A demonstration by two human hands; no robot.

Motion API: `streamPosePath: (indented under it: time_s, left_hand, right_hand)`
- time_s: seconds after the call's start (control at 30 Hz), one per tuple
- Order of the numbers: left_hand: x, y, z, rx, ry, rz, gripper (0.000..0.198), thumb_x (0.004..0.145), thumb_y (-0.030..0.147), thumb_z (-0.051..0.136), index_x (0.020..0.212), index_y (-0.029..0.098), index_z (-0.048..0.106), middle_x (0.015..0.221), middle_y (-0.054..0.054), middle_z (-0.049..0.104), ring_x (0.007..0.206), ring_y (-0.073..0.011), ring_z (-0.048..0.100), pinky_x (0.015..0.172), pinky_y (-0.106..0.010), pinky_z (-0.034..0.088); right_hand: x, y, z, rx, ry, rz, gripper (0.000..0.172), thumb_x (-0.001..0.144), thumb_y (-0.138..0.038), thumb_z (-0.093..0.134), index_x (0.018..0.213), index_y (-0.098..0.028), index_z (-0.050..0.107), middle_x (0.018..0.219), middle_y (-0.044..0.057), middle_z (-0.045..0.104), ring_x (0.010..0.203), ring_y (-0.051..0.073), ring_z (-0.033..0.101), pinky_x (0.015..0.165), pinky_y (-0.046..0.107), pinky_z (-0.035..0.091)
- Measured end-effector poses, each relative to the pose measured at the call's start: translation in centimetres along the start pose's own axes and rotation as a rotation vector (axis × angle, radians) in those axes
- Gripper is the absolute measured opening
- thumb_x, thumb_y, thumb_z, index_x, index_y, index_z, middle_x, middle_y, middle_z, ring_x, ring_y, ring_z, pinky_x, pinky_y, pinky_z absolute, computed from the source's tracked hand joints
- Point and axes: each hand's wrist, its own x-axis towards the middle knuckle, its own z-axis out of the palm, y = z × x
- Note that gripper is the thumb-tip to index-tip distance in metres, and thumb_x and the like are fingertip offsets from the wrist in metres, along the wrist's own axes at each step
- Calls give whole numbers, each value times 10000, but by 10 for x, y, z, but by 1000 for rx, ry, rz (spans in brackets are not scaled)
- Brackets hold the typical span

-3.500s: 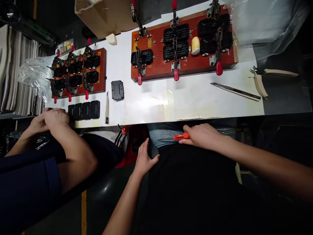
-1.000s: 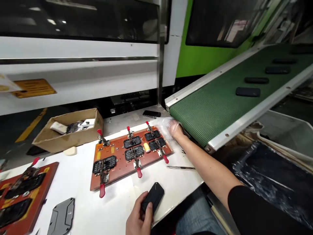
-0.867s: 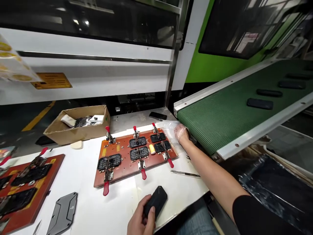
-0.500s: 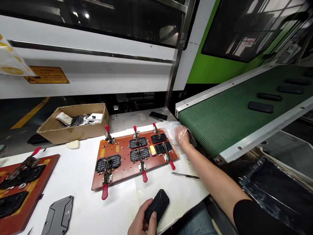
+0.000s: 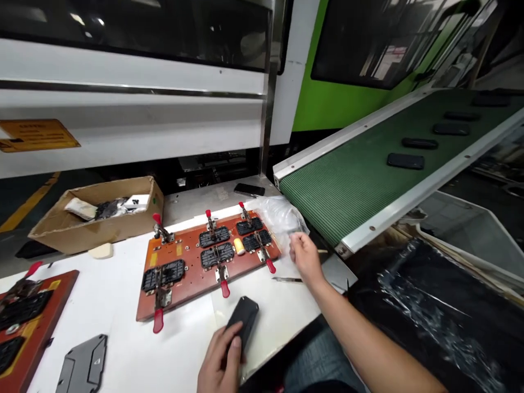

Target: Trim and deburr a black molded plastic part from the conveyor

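My left hand [image 5: 221,360] grips a black plastic case [image 5: 248,316] near the table's front edge, thumb on one side and fingers on the other. My right hand [image 5: 306,258] is closed just in front of a clear plastic bag [image 5: 275,210]; whatever is between its fingertips is too small to make out. Left of that hand lies a red-brown fixture board [image 5: 192,289] with red-handled toggle clamps and several black ribbed plastic parts [image 5: 216,254] on it. A small yellow-and-white cylinder [image 5: 239,246] rests among those parts. Near my right hand is a thin metal blade [image 5: 286,279].
A green conveyor belt [image 5: 344,174] carrying several black cases [image 5: 405,160] slopes up at right. At left are a cardboard box [image 5: 123,226], a second fixture board [image 5: 53,311] and a grey panel [image 5: 84,363]. A phone [image 5: 249,189] lies behind the bag.
My right hand has come out of the plastic bag toward me, fingers closed. My left hand still holds the black case. The camera view has turned to the right.
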Motion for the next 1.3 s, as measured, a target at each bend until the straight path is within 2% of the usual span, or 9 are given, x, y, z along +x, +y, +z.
streamPosePath:
  time_s: [0.17,0.23,0.33,0.43,0.63,0.87,1.13,1.2,1.3]
  left_hand:
    - [3,35,12,1,-213,50,574,902,693,660,1273,267,762,1344,-101,648,1196,-309,627,933,-349,557]
    - [2,41,20,-91,-274,7,504,908,633,705,1210,236,774,1270,-96,672,1140,-275,640,888,-304,541]
    - [-2,43,25,-168,-194,-110,372,891,549,779,980,188,778,984,-47,701,913,-193,630,802,-259,490]
    - [-6,45,20,-140,-34,-157,392,845,555,819,947,180,766,903,-23,707,826,-165,589,749,-251,456]
    - [-8,54,9,-22,-17,-99,376,826,550,817,903,184,777,936,-34,729,913,-200,619,825,-283,452]
    - [-6,50,1,60,-60,-158,422,827,585,817,947,184,767,927,-26,733,930,-208,625,839,-293,443]
    - [-1,40,-3,86,-98,-188,451,814,607,828,1015,207,780,1023,-27,753,986,-212,646,910,-303,460]
    - [-4,44,-3,105,-51,-189,456,817,618,816,1029,215,780,1044,-30,753,1006,-221,647,926,-316,462]
    - [-14,59,-4,261,182,-59,418,865,604,767,1076,243,774,1062,-26,737,985,-218,644,913,-327,468]
  right_hand:
    - [-106,-24,-10,523,-553,322,460,970,-670,657,897,-221,589,669,-44,513,500,119,482,448,230,335]
    - [-126,-31,-14,608,-640,399,461,955,-672,690,923,-218,618,660,-49,524,496,116,494,448,227,353]
    - [-137,-30,-24,672,-629,466,533,937,-735,677,1115,-235,631,732,-27,607,564,150,591,514,258,464]
    - [-138,-19,-35,704,-639,459,645,863,-681,808,1279,-238,591,921,22,696,785,194,693,687,301,549]
    - [-138,5,-44,607,-532,468,523,867,-683,780,970,-171,742,855,66,737,727,185,686,651,300,536]
    - [-139,12,-49,701,-597,508,459,824,-568,857,1054,-178,781,919,52,739,779,158,658,674,267,530]
    - [-140,20,-44,636,-459,461,424,819,-587,845,847,-196,684,758,8,685,645,154,597,615,282,479]
    - [-139,19,-45,588,-442,400,391,844,-555,832,824,-206,655,700,-23,631,614,146,557,595,275,442]
    - [-138,10,-51,430,-331,258,324,879,-482,816,824,-213,645,693,-40,593,628,141,527,597,267,415]
